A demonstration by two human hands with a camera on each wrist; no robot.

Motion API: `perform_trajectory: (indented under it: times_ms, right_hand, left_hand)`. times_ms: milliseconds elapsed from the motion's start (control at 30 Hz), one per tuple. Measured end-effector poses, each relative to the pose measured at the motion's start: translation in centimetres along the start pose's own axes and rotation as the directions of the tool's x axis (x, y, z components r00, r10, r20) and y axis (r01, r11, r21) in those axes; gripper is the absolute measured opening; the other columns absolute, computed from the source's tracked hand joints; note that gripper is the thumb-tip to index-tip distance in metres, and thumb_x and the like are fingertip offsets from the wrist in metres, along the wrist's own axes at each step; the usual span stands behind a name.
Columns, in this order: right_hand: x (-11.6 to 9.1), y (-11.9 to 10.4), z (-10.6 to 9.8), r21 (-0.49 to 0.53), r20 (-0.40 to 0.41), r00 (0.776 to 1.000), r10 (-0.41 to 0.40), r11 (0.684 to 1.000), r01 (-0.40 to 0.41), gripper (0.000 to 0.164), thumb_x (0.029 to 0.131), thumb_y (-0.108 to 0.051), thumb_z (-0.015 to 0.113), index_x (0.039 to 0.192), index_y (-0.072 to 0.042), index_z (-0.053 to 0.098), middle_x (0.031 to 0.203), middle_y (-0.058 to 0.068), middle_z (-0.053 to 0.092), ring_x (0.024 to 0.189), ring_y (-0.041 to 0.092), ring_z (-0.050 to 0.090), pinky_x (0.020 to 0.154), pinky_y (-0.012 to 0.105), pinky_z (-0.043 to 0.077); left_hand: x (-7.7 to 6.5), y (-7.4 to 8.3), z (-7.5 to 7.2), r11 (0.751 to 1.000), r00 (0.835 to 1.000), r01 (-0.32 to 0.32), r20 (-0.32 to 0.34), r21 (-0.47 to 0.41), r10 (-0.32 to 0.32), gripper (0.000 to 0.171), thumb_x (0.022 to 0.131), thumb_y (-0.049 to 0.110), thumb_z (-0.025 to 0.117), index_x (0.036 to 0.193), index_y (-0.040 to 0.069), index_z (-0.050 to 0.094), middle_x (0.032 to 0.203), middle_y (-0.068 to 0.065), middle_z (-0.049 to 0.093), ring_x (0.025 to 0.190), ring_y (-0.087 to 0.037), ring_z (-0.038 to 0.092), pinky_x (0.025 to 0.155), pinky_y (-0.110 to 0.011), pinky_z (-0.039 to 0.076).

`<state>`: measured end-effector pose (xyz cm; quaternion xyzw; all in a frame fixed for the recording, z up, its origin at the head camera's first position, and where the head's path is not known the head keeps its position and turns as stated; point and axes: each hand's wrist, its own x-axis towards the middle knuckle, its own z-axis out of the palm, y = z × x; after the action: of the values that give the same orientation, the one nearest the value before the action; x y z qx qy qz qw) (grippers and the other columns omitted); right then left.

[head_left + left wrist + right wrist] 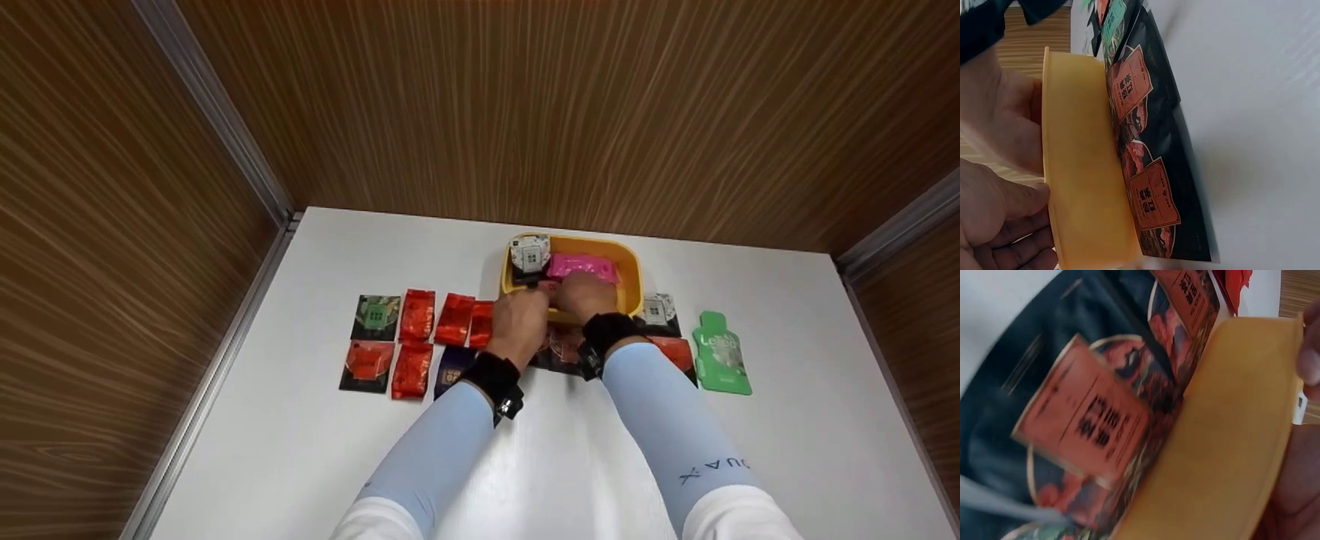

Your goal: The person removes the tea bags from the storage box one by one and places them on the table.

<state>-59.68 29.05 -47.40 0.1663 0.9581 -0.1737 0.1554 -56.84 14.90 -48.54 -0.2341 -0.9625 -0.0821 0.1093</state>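
Note:
A yellow plastic basket stands near the back of the white table. In it lie a white-and-black packet at the left and a pink packet. My left hand is at the basket's front left; in the left wrist view its thumb meets the rim and its fingers curl beyond. The right hand reaches inside, its fingertips hidden. A bit of red packet shows between the hands; I cannot tell whether either grips it. Black packets with red labels lie along the basket's front.
At left lie several red foil packets, a green-label packet, a black-and-red packet and a navy packet. At right are a white-and-black packet and a green pouch. Wood-grain panels enclose the table.

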Motion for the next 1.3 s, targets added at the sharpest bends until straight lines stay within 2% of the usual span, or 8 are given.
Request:
perform_trajectory:
  times_ms: [100, 300, 400, 633, 833, 933, 1133, 1300]
  right_hand:
    - [0.4, -0.2, 0.6, -0.039, -0.033, 0.999, 0.039, 0.998, -0.041, 0.061, 0.1, -0.057, 0.056, 0.117, -0.001, 0.074, 0.127, 0.019, 0.072, 0.111, 0.037, 0.069, 0.096, 0.055, 0.055]
    - [0.6, 0.3, 1.0, 0.134, 0.01, 0.997, 0.07, 0.988, -0.071, 0.053, 0.101, -0.05, 0.059, 0.122, -0.002, 0.072, 0.127, 0.018, 0.07, 0.104, 0.032, 0.063, 0.091, 0.047, 0.054]
    - [0.5, 0.9, 0.7, 0.167, 0.036, 0.998, 0.058, 0.984, -0.063, 0.047, 0.104, -0.044, 0.057, 0.119, -0.002, 0.072, 0.125, 0.018, 0.069, 0.1, 0.032, 0.061, 0.085, 0.043, 0.052]
    - [0.7, 1.1, -0.6, 0.094, 0.012, 0.998, 0.061, 0.994, -0.061, 0.043, 0.097, -0.039, 0.067, 0.114, 0.0, 0.069, 0.109, 0.015, 0.066, 0.089, 0.028, 0.058, 0.069, 0.035, 0.046]
    - [1.0, 0.7, -0.2, 0.136, -0.013, 0.999, 0.042, 0.99, -0.039, 0.054, 0.095, -0.047, 0.072, 0.123, -0.001, 0.07, 0.114, 0.016, 0.069, 0.099, 0.033, 0.061, 0.09, 0.046, 0.051]
    - [1.3, 0.4, 0.3, 0.143, -0.029, 0.999, 0.035, 0.989, -0.03, 0.047, 0.097, -0.044, 0.066, 0.117, -0.003, 0.072, 0.116, 0.018, 0.073, 0.103, 0.035, 0.064, 0.097, 0.053, 0.05]
    - [1.7, -0.2, 0.9, 0.115, -0.043, 0.996, 0.076, 0.991, -0.07, 0.037, 0.096, -0.036, 0.06, 0.112, -0.004, 0.071, 0.128, 0.018, 0.072, 0.112, 0.035, 0.066, 0.098, 0.056, 0.052]
    - [1.6, -0.6, 1.1, 0.033, -0.061, 0.997, 0.05, 0.998, -0.048, 0.038, 0.101, -0.028, 0.051, 0.118, -0.002, 0.073, 0.133, 0.021, 0.07, 0.121, 0.041, 0.066, 0.099, 0.061, 0.052]
  left_hand:
    - [-0.3, 0.1, 0.1, 1.0, 1.0, -0.014, -0.016, -0.01, 0.014, 0.009, 0.095, 0.016, 0.07, 0.097, 0.017, 0.079, 0.084, -0.001, 0.078, 0.077, -0.022, 0.076, 0.067, -0.04, 0.062]
    - [-0.6, 0.2, 0.1, 1.0, 0.999, -0.011, -0.039, 0.004, 0.011, 0.009, 0.094, 0.016, 0.07, 0.093, 0.018, 0.079, 0.081, 0.0, 0.077, 0.074, -0.021, 0.075, 0.064, -0.04, 0.061]
    - [-0.7, 0.3, 0.2, 1.0, 0.999, -0.007, -0.046, -0.001, 0.007, 0.011, 0.094, 0.015, 0.07, 0.092, 0.019, 0.079, 0.081, 0.0, 0.078, 0.075, -0.02, 0.076, 0.063, -0.039, 0.061]
    - [-0.2, -0.3, 0.5, 1.0, 0.999, -0.006, -0.052, -0.018, 0.005, 0.021, 0.094, 0.015, 0.069, 0.109, 0.024, 0.08, 0.084, 0.0, 0.078, 0.076, -0.021, 0.076, 0.064, -0.04, 0.062]
    - [0.2, -0.4, 0.7, 1.0, 0.999, 0.012, -0.046, -0.019, -0.013, 0.013, 0.096, 0.015, 0.068, 0.101, 0.023, 0.078, 0.085, 0.0, 0.078, 0.076, -0.021, 0.076, 0.066, -0.041, 0.062]
    - [0.2, 0.0, 0.8, 1.0, 0.999, 0.014, -0.04, -0.01, -0.014, 0.012, 0.097, 0.017, 0.067, 0.102, 0.024, 0.076, 0.086, 0.002, 0.078, 0.076, -0.02, 0.075, 0.066, -0.041, 0.062]
    - [-0.1, 0.3, 0.4, 1.0, 1.0, 0.016, -0.025, -0.009, -0.016, 0.008, 0.095, 0.017, 0.069, 0.097, 0.022, 0.075, 0.087, 0.001, 0.078, 0.076, -0.019, 0.075, 0.062, -0.04, 0.061]
    - [-0.2, 0.5, 0.3, 1.0, 1.0, 0.006, -0.028, -0.016, -0.006, 0.008, 0.094, 0.018, 0.069, 0.096, 0.021, 0.075, 0.086, 0.001, 0.078, 0.076, -0.019, 0.075, 0.063, -0.04, 0.061]
